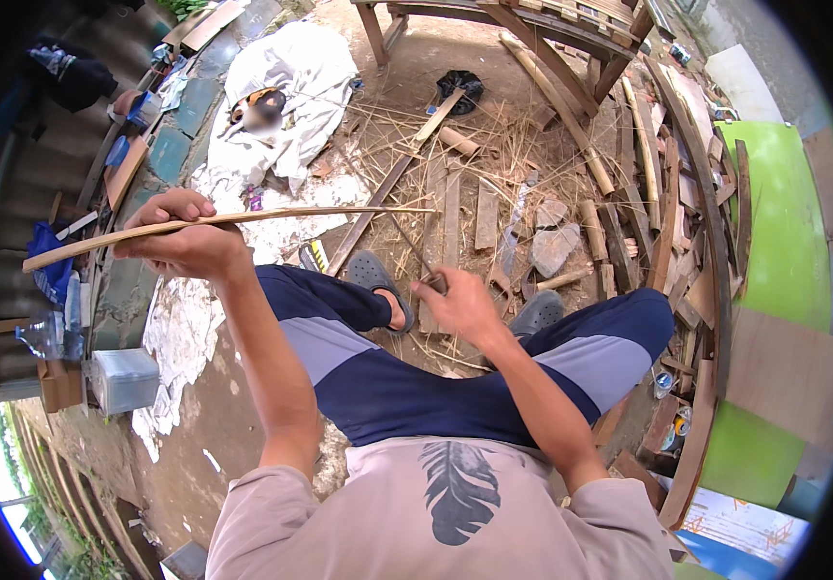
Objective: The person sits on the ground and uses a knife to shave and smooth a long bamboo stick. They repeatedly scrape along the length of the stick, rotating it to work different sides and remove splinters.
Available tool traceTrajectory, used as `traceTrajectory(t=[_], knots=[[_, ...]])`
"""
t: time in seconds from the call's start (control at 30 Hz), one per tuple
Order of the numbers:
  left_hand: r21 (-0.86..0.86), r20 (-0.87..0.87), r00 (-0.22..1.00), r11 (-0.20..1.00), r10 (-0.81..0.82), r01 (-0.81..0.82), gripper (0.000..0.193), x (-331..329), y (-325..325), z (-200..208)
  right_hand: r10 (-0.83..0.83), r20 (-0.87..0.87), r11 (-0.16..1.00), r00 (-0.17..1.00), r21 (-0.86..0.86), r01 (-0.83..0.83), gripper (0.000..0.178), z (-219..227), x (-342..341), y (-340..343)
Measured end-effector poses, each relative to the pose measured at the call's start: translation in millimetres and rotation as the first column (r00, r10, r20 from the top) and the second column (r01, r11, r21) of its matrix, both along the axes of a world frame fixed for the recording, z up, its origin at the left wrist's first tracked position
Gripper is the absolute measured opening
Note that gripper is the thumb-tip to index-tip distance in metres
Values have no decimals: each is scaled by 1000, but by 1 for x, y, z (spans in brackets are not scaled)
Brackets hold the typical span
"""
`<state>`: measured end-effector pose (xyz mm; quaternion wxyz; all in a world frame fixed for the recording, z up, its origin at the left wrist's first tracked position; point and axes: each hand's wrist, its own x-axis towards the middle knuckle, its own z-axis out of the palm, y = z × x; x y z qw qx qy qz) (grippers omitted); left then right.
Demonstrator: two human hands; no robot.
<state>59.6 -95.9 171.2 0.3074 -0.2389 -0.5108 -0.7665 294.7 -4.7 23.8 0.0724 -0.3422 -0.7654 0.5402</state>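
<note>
My left hand (183,240) is raised at the left, its fingers closed around a long, thin bamboo strip (310,211). The strip runs nearly level, its thicker end beyond my hand at the left and its thin tip reaching above my right hand. Between my knees, my right hand (462,307) grips the handle of a long knife (407,238). Its narrow dark blade, seen almost edge-on, points up and away to the left and crosses beneath the strip. Whether blade and strip touch, I cannot tell.
Bamboo shavings (387,145) litter the ground ahead, with a hand saw (515,230) and a stone (555,249) near my right foot. A wooden bench (523,21) stands beyond. Planks (668,217) pile up at the right. White cloth (291,63) bears a patched cat-like animal (258,108).
</note>
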Motion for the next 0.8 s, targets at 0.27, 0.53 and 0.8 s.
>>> traceTrajectory(t=[0.27,0.53,0.8], knots=[[88,73,991,989,114,-120,60,15,8,-6,82,-175,995,981,77,-70,28,36,-24,-56],[-8,60,991,993,117,-117,63,2,-6,-13,90,-104,984,990,162,-73,28,58,-34,-57],[-1,-5,972,973,233,-233,68,-6,-7,-16,110,10,987,994,115,-110,27,51,-32,-37]])
